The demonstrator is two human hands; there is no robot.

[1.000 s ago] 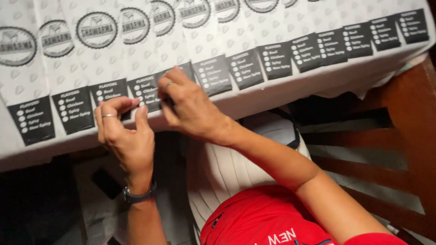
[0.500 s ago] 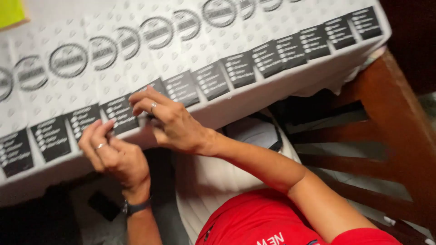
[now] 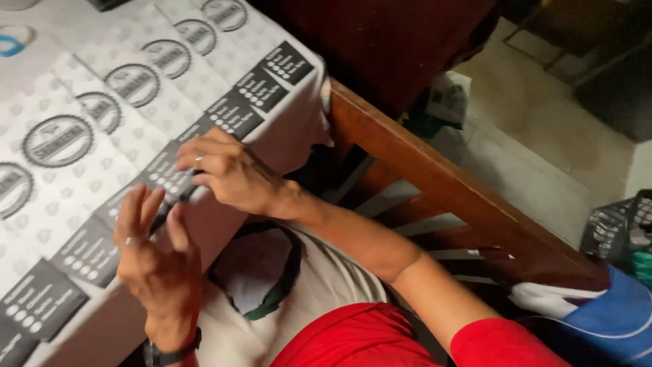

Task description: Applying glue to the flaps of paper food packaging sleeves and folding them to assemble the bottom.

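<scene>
Paper bags [image 3: 115, 122], white with round emblems and black label panels, lie overlapped in a row at the table's [image 3: 122, 319] edge. Since a moment ago, the left hand [image 3: 153, 248] has lifted off, fingers spread and empty; the right hand [image 3: 227, 170] presses one black panel flat.

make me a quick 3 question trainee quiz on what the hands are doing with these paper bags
1. True or false: the right hand rests its fingertips on the black printed panel of a white paper bag at the table edge.
2. Which hand wears a dark wristband? A) left hand B) right hand C) neither
3. Fill in: the overlapping white paper bags with round grey emblems lie in a row on the ____, beside a brown wooden chair frame.

Key:
1. True.
2. A; the dark wristband sits on the left wrist.
3. Table.
</scene>
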